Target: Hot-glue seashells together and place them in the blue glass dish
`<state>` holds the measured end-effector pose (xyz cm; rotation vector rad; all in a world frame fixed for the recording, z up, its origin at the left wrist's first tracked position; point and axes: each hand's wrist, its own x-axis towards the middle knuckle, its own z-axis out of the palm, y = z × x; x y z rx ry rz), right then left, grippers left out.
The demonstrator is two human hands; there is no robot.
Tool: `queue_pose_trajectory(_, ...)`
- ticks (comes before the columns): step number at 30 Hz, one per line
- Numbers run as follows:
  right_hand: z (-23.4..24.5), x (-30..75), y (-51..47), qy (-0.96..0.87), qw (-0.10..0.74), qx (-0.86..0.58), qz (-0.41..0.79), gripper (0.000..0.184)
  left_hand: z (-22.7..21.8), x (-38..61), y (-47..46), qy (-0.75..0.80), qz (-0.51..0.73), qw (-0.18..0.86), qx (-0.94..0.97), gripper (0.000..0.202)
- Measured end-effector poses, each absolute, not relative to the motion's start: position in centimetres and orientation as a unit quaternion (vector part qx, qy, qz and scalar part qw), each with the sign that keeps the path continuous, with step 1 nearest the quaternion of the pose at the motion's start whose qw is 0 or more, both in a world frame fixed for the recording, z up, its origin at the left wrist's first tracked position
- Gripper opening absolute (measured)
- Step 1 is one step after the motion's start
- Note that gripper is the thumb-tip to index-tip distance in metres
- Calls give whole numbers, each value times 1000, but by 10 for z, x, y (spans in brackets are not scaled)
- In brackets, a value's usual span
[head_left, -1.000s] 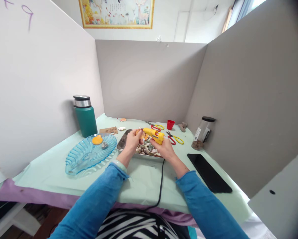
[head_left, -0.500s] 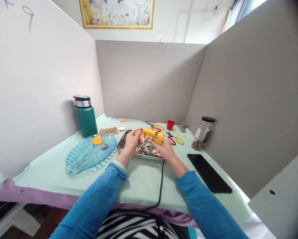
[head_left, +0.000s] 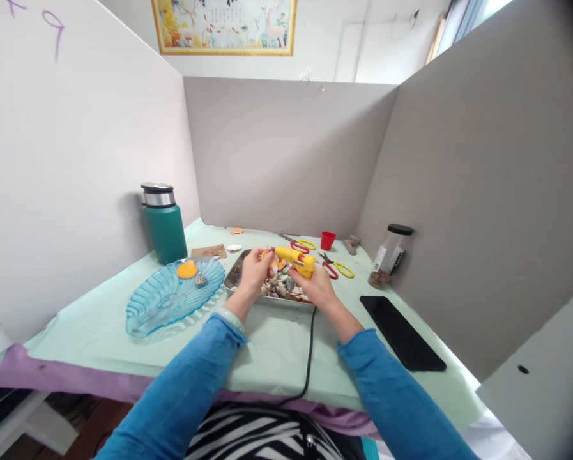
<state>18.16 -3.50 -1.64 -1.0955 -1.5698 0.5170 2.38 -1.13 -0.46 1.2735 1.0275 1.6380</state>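
My right hand [head_left: 319, 289] is wrapped round a yellow glue gun [head_left: 293, 257], its nozzle pointing left. In my left hand [head_left: 253, 273] the fingers are pinched on an orange shell [head_left: 273, 262], partly hidden by them, right by the nozzle. Both hands are above a metal tray [head_left: 286, 302] that holds many shells [head_left: 286, 287]. A black cord [head_left: 311, 358] runs from near the right hand over the table edge. On the left, a blue scalloped plate [head_left: 156, 306] bears an orange shell [head_left: 187, 269] and a small grey shell [head_left: 200, 279].
A green bottle [head_left: 165, 230] stands far left, near a brown card [head_left: 208, 252]. Behind the tray lie two pairs of scissors [head_left: 306, 245] [head_left: 338, 268] and a red cup [head_left: 328, 241]. At right are a clear jar [head_left: 390, 255] and a black phone [head_left: 401, 332]. Grey panels [head_left: 286, 153] enclose the table.
Hardly anything differs. The hands, glue gun and shell stay in nearly the same place, with only a slight shift of the left fingers.
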Motion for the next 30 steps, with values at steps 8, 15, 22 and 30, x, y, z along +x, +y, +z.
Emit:
queue_pose_trajectory(8,-19,182,-32,-663,547,-462,219,41,-2,22,-13,397,675,419,459,28)
queue_pose_trajectory(15,-16,183,-35,-659,544,-475,211,37,-3,21,-10,412,702,392,430,26)
queue_pose_trajectory(22,-19,183,-32,-671,535,-463,223,39,-2,22,-11,399,705,391,436,29)
queue_pose_trajectory(30,-15,182,-36,-660,537,-478,220,43,-2,22,-11,403,715,384,422,30)
